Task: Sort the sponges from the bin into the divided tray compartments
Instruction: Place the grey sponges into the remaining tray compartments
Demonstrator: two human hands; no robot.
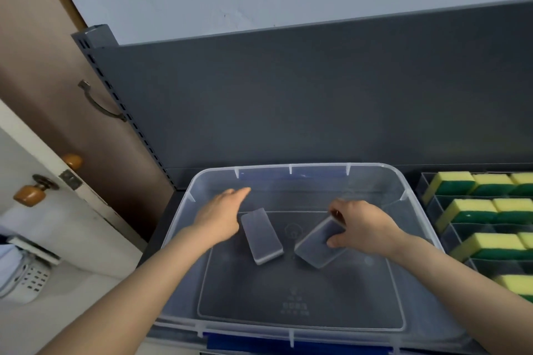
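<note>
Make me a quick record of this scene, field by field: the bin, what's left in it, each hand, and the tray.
bin: clear plastic, holds two grey sponges
left grey sponge: flat on the bin floor, beside the left hand
right grey sponge: gripped at its far end
left hand: fingers straight, holds nothing
right hand: grips the right grey sponge
tray: divided, right of the bin
yellow-and-green sponges: in several tray compartments

1. a dark grey shelf [168,216] carries everything, and its upright back panel [288,101] rises behind in the same grey;
2. a clear plastic bin [291,166] sits directly on it, toward the left end;
3. a clear divided tray [430,202] sits on it just beside the bin's right wall, cut off by the frame edge
</note>
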